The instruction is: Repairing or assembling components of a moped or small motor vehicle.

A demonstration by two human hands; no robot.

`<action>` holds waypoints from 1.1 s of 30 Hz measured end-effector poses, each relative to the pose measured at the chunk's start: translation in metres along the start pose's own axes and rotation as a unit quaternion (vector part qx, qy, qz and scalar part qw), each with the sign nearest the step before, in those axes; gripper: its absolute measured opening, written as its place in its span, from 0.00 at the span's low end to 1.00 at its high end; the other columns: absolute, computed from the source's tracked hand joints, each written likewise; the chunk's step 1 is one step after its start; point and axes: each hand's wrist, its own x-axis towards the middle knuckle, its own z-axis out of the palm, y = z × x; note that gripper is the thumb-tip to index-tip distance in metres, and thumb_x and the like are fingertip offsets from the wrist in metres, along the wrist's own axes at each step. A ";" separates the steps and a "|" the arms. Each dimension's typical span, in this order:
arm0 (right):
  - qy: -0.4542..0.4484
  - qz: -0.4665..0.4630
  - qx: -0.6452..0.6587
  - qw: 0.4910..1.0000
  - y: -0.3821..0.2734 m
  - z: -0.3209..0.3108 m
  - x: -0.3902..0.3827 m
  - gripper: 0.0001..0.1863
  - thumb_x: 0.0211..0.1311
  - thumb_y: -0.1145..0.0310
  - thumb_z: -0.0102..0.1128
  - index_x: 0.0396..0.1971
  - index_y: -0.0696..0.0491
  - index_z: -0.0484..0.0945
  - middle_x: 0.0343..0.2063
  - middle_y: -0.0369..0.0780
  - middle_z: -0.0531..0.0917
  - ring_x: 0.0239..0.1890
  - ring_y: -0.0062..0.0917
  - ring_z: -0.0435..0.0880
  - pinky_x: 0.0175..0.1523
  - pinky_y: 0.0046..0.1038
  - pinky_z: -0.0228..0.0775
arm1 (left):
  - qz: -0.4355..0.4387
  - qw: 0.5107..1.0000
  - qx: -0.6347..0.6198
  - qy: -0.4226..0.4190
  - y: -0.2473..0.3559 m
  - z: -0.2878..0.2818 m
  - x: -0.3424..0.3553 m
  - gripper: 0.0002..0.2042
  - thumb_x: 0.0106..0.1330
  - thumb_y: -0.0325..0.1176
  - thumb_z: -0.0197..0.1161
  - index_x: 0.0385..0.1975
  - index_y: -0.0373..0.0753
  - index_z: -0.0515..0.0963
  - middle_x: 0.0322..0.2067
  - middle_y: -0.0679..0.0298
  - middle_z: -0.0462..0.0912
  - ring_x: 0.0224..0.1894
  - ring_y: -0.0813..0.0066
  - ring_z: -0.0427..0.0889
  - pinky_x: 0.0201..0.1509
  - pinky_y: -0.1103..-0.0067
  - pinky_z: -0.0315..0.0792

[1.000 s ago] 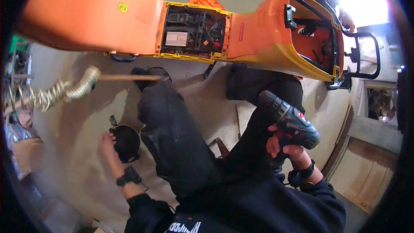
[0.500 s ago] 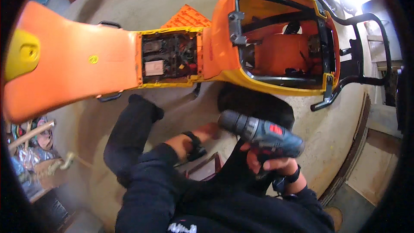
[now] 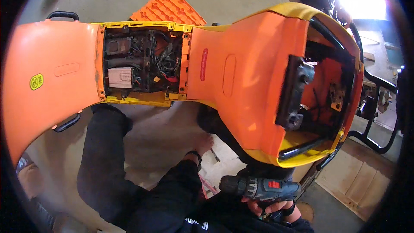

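Observation:
My right hand (image 3: pixel 264 208) is closed around the grip of a blue-grey cordless drill (image 3: pixel 271 189) with a black chuck, held near my lap and pointing left. My left hand (image 3: pixel 202 142) reaches down between my legs toward the floor. Its fingers are blurred, so what they hold, if anything, does not show. Just beside it is a small dark rod-like piece (image 3: pixel 215 155). In front of me stretches an orange and yellow vehicle body (image 3: pixel 246 73). Its open bay (image 3: pixel 148 60) shows black wiring and a silver box (image 3: pixel 120 77).
An orange ribbed panel (image 3: pixel 169 8) lies on the floor behind the body. A black tube frame (image 3: pixel 375 116) sticks out at the right end. Black handles (image 3: pixel 63 15) stand out from the left section. At lower right lies a tan panel (image 3: pixel 358 177).
The view has shifted, bringing the vehicle body closer and larger. My left hand has moved down toward the floor, away from the drill's chuck. The drill stays in my right hand.

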 end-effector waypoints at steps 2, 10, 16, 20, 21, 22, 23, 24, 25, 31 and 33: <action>-0.014 -0.005 -0.003 1.000 0.000 0.001 0.008 0.36 0.48 0.66 0.69 0.57 0.64 0.66 0.29 0.38 0.78 0.29 0.22 0.76 0.36 0.23 0.70 | 0.000 0.999 -0.037 -0.023 -0.010 -0.002 0.006 0.09 0.61 0.38 0.52 0.33 0.50 0.80 0.39 0.64 0.77 0.48 0.63 0.72 0.51 0.63 0.67; -0.063 -0.015 -0.135 0.989 0.016 -0.003 0.008 0.33 0.52 0.64 0.68 0.56 0.59 0.66 0.31 0.42 0.80 0.28 0.23 0.79 0.36 0.24 0.72 | 0.066 0.969 -0.236 -0.042 -0.029 -0.063 -0.068 0.09 0.58 0.36 0.55 0.31 0.41 0.81 0.31 0.57 0.82 0.35 0.55 0.82 0.41 0.61 0.74; -0.031 -0.095 -0.162 0.982 0.021 0.022 0.001 0.34 0.58 0.71 0.62 0.64 0.56 0.57 0.52 0.49 0.77 0.34 0.24 0.81 0.43 0.27 0.75 | 0.029 0.948 -0.316 0.015 -0.101 -0.230 -0.154 0.10 0.56 0.35 0.56 0.27 0.37 0.81 0.30 0.51 0.82 0.34 0.50 0.82 0.36 0.63 0.75; -0.041 -0.116 -0.036 0.992 0.052 0.048 -0.005 0.33 0.52 0.70 0.61 0.59 0.57 0.61 0.56 0.54 0.73 0.37 0.36 0.84 0.46 0.34 0.77 | -0.176 0.901 -0.382 -0.106 -0.136 -0.342 -0.251 0.15 0.64 0.39 0.53 0.26 0.33 0.77 0.27 0.50 0.81 0.29 0.52 0.80 0.32 0.67 0.73; -0.078 -0.120 0.010 0.990 0.058 0.058 -0.011 0.32 0.52 0.71 0.60 0.59 0.57 0.62 0.55 0.54 0.73 0.38 0.39 0.84 0.46 0.36 0.77 | -0.244 0.913 -0.317 -0.083 -0.134 -0.362 -0.270 0.17 0.67 0.42 0.51 0.25 0.33 0.76 0.27 0.51 0.81 0.29 0.54 0.80 0.31 0.67 0.73; -0.083 -0.124 -0.013 0.989 0.066 0.061 -0.015 0.32 0.52 0.71 0.60 0.59 0.58 0.62 0.54 0.54 0.74 0.38 0.40 0.84 0.46 0.36 0.77 | -0.305 0.916 -0.254 -0.064 -0.127 -0.384 -0.284 0.19 0.70 0.44 0.49 0.25 0.33 0.75 0.26 0.52 0.81 0.28 0.56 0.80 0.30 0.68 0.72; -0.087 -0.127 -0.035 0.987 0.073 0.065 -0.019 0.32 0.51 0.71 0.59 0.59 0.58 0.62 0.53 0.53 0.75 0.39 0.41 0.84 0.46 0.37 0.78 | -0.365 0.845 -0.391 -0.012 -0.120 -0.408 -0.298 0.21 0.71 0.47 0.47 0.25 0.34 0.74 0.27 0.53 0.81 0.28 0.58 0.80 0.32 0.68 0.73; -0.085 -0.129 -0.059 0.986 0.081 0.065 -0.021 0.31 0.51 0.71 0.58 0.58 0.59 0.62 0.52 0.53 0.75 0.39 0.42 0.84 0.47 0.38 0.78 | -0.407 0.747 -0.523 0.041 -0.102 -0.436 -0.309 0.23 0.72 0.50 0.45 0.26 0.36 0.73 0.27 0.54 0.81 0.29 0.59 0.80 0.33 0.67 0.73; -0.112 -0.115 -0.083 0.984 0.090 0.064 -0.020 0.31 0.52 0.71 0.58 0.58 0.60 0.62 0.51 0.53 0.75 0.39 0.42 0.84 0.47 0.38 0.78 | -0.439 0.623 -0.640 0.096 -0.080 -0.461 -0.322 0.24 0.73 0.53 0.43 0.26 0.37 0.72 0.28 0.56 0.82 0.30 0.61 0.81 0.34 0.67 0.74; -0.157 -0.010 -0.124 0.980 0.121 0.085 -0.026 0.29 0.53 0.72 0.57 0.57 0.62 0.63 0.45 0.47 0.78 0.42 0.39 0.84 0.48 0.39 0.78 | -0.181 0.315 -0.850 0.381 0.026 -0.548 -0.306 0.19 0.73 0.50 0.48 0.23 0.43 0.67 0.19 0.64 0.73 0.25 0.70 0.78 0.39 0.68 0.77; -0.048 -0.079 -0.181 0.979 0.127 0.100 -0.021 0.21 0.59 0.72 0.55 0.52 0.61 0.66 0.41 0.43 0.79 0.41 0.34 0.84 0.45 0.33 0.78 | -0.163 0.312 -0.852 0.387 0.017 -0.538 -0.310 0.20 0.73 0.49 0.48 0.21 0.44 0.64 0.16 0.67 0.70 0.23 0.72 0.77 0.39 0.67 0.78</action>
